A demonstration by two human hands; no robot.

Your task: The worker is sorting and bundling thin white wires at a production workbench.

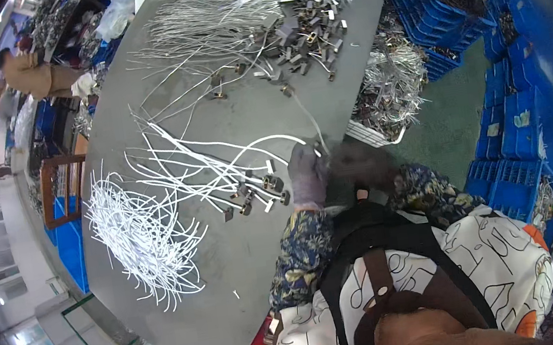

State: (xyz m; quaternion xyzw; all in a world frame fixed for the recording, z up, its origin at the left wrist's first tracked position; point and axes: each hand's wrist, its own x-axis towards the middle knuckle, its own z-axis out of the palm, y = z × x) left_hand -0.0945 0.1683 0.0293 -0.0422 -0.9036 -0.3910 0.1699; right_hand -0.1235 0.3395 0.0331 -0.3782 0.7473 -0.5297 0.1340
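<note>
My left hand (308, 177), in a grey glove, is closed at the table's near edge. A thin pale wire (311, 117) runs down into its fingertips from a small dark metal-and-plastic part (287, 91) on the table. A white tube (265, 138) curves up to the same fingers; whether they grip it is unclear. My right hand (363, 164), in a dark glove, is beside the left and smeared by motion, so its fingers cannot be read. Left of my hands lie white tubes with dark, brassy parts (271, 186) at their ends.
A pile of white tubes (145, 238) covers the table's left side. At the far end lie bundled thin wires (201, 25) with many dark parts (303, 33). A heaped white-rimmed container (376, 137) and blue crates (506, 135) stand right. Another person (33, 73) is far left.
</note>
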